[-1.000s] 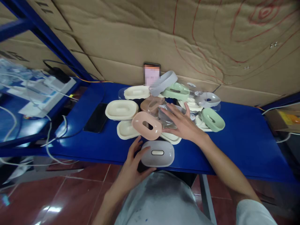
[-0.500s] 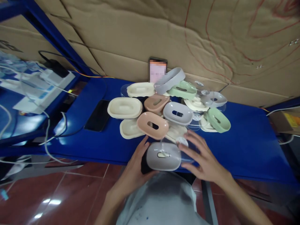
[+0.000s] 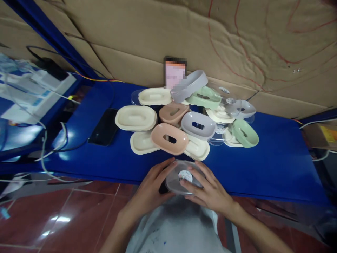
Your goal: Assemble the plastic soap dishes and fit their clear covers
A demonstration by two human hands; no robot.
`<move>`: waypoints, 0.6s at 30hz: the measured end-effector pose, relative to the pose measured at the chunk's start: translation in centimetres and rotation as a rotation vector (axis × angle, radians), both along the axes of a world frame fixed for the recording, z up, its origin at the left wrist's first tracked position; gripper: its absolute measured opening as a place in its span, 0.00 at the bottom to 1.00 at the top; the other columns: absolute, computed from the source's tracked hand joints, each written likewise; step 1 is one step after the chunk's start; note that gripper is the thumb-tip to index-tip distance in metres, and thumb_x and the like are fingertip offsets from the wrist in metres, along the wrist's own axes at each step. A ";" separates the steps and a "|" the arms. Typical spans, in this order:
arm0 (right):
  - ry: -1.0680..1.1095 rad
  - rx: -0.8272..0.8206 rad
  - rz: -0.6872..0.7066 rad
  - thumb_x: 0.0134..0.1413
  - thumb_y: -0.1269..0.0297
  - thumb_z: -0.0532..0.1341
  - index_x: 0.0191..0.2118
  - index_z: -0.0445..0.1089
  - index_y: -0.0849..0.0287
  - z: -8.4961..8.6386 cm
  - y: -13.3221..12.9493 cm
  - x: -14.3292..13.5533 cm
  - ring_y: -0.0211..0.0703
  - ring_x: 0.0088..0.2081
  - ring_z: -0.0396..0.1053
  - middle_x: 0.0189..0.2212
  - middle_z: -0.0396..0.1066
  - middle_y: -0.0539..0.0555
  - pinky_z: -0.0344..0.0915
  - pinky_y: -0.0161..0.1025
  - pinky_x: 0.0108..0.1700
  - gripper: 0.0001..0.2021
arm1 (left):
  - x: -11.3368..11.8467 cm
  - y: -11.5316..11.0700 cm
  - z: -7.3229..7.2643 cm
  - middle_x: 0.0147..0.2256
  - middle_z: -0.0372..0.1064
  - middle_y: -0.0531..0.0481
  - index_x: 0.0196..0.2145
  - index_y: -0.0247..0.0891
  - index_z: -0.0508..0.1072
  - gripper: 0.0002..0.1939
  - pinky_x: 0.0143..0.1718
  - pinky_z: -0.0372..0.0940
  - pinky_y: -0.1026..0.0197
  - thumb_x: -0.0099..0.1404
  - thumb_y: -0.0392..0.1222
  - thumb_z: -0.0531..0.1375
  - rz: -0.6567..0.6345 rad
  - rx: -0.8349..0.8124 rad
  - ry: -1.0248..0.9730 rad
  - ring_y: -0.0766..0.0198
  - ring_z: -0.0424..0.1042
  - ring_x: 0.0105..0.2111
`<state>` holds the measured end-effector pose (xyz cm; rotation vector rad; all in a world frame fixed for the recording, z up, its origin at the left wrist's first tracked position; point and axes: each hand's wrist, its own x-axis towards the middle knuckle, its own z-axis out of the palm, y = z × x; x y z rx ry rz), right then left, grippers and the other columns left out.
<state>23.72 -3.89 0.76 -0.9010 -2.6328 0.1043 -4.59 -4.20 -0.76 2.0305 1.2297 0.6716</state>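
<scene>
At the front edge of the table, a grey oval soap dish [image 3: 171,183] lies between my hands. Over it sits a clear plastic lid [image 3: 185,175] with a round white sticker. My left hand [image 3: 154,181] wraps the dish's left side, fingers at the far rim and thumb near the front. Spread across the lid's right part are the fingers of my right hand [image 3: 207,186], gripping its edge. Beyond them lie an orange dish [image 3: 158,137] with an oblong slot, a lilac dish [image 3: 188,124] and a cream tray [image 3: 200,147].
Several more cream, brown and green dishes [image 3: 246,133] and clear lids are heaped toward the cardboard wall [image 3: 126,31]. A black phone [image 3: 104,126] lies left on the blue table [image 3: 276,158]; another phone-like screen [image 3: 173,73] leans at the back. Cables [image 3: 43,140] hang at left.
My right hand has brought the clear lid leftward from beside the grey soap dish onto its top. The left hand keeps its hold on the dish. The view has shifted slightly.
</scene>
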 end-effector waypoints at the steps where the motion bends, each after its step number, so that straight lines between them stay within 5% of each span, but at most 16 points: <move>1: 0.017 0.013 -0.008 0.68 0.56 0.68 0.72 0.64 0.48 -0.2 -0.1 0.1 0.69 0.77 0.45 0.78 0.47 0.59 0.69 0.65 0.67 0.30 | 0.1 0.0 0.1 0.71 0.61 0.43 0.76 0.57 0.52 0.50 0.66 0.69 0.39 0.66 0.38 0.72 0.003 0.015 0.007 0.45 0.65 0.68; 18: 0.027 -0.177 0.007 0.71 0.53 0.64 0.73 0.61 0.43 0.5 1.0 0.9 0.64 0.77 0.45 0.76 0.52 0.56 0.62 0.68 0.70 0.29 | 0.3 0.5 -0.1 0.70 0.61 0.42 0.74 0.58 0.55 0.48 0.68 0.66 0.38 0.65 0.46 0.74 0.031 -0.060 -0.019 0.44 0.64 0.69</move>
